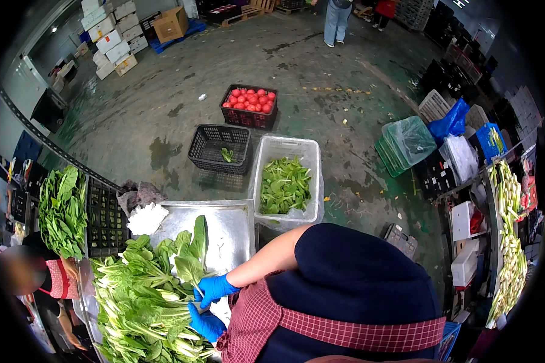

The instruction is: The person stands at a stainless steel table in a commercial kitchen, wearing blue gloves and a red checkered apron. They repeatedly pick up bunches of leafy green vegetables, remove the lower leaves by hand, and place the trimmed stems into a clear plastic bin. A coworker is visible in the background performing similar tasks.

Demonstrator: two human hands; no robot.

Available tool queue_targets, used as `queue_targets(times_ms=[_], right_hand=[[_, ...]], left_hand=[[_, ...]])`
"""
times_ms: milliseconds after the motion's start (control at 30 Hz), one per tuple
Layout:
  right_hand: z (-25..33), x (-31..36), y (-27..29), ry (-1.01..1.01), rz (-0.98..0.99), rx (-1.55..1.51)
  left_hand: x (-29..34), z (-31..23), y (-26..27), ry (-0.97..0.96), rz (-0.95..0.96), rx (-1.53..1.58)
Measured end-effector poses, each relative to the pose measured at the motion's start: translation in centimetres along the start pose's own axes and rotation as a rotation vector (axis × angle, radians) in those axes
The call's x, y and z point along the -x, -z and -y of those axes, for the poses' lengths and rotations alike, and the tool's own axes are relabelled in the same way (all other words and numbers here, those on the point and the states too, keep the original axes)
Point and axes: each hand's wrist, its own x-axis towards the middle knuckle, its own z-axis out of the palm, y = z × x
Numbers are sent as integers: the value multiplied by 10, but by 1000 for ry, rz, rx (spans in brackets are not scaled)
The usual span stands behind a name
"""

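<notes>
In a blue glove, my right hand [214, 290] is closed round the lower stem of a leafy green [192, 261], its broad leaves pointing up and away. Just below, my left hand [207, 323], also gloved in blue, has its fingers curled close to the stem's pale base; what lies inside them is hidden. Both hands are at the right edge of a big heap of leafy greens [139, 296] with pale stalks. The heap covers much of a metal table [233, 218], whose bare far corner shows beyond the leaves.
A white tub [313, 181] of cut greens stands past the table, near a black crate [203, 163] and a crate of tomatoes [274, 118]. A white cloth [146, 219] lies at the table edge. Another person [60, 275] works at left. Shelves with stalks [505, 242] stand right.
</notes>
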Motion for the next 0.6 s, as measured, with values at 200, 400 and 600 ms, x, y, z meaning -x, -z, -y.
queue_targets(times_ms=[200,400,600], right_hand=[[-10,-5,-2,-11,-18,-206],[9,12,1,-71,-85,15],[-8,1,-1,-54,58,-62]], left_hand=[[-3,3,2,-23,7,-12],[5,-3,-7,-13,-67,-14],[10,-3,-12,8,-6,72]])
